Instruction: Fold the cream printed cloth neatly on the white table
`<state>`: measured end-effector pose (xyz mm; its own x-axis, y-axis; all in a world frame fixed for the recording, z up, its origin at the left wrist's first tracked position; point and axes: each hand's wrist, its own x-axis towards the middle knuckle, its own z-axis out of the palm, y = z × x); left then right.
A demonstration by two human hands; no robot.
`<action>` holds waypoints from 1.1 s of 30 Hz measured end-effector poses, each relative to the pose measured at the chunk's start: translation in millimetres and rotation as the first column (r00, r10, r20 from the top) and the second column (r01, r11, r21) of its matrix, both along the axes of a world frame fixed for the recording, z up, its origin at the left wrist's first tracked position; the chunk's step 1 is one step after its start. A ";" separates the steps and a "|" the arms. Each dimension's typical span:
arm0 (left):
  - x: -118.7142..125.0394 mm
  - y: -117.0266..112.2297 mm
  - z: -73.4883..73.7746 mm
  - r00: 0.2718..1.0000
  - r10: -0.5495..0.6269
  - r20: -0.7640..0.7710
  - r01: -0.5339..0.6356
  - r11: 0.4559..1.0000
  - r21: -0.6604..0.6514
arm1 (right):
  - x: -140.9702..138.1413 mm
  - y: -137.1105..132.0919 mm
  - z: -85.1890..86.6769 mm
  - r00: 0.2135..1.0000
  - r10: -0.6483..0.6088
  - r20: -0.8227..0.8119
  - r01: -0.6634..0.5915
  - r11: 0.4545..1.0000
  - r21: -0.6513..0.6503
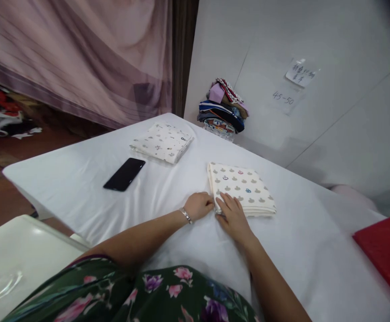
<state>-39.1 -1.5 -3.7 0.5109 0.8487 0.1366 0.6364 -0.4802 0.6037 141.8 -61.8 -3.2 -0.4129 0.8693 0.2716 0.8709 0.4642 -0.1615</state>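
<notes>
A folded cream cloth [240,183] printed with grey shapes and a few coloured ones lies on the white-covered table [168,188]. At its near left corner, my left hand [199,205] is closed, the curled fingertips pinching the edge; the exact grip is partly hidden. My right hand [234,215] rests on the same corner from the front, with its fingers stretched over the top layer and the thumb at the near edge. Farther back and to the left lies a second folded cloth [163,142], white with small grey prints, apart from both hands.
A black phone [125,174] lies flat on the left part of the table. Beyond the far edge, a stack of folded textiles [222,109] stands by the wall. A red item [385,250] is at the right, and a white plastic chair [23,264] at the lower left.
</notes>
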 end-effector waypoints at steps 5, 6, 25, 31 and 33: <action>-1.1 1.0 12.7 0.986 0.041 0.161 -0.052 0.996 0.066 | -3.6 0.9 -0.8 1.000 -0.015 0.003 0.015 1.000 0.004; 0.5 0.0 16.2 0.982 0.008 0.188 -0.032 0.992 0.124 | -4.8 0.9 -0.1 1.000 -0.020 -0.013 0.020 1.000 -0.004; 9.7 -9.8 -8.8 0.978 -0.196 -0.069 0.206 0.955 0.212 | 128.7 12.7 -10.2 0.685 -0.635 -0.356 0.571 0.772 -0.280; 7.5 -9.8 -4.8 0.979 -0.203 0.015 0.196 0.962 0.192 | 139.7 17.5 -10.8 0.509 -0.664 -0.548 0.528 0.743 -0.410; 6.9 -5.7 -1.3 0.978 -0.168 0.120 0.144 0.971 0.191 | 146.3 21.2 -4.0 0.389 -0.726 -0.568 0.542 0.679 -0.496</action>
<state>-32.2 -7.2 -5.0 0.6016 0.7148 0.3566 0.4642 -0.6761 0.5723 288.1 -40.6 -7.2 0.5127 0.8584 -0.0181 0.4702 -0.2984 -0.8306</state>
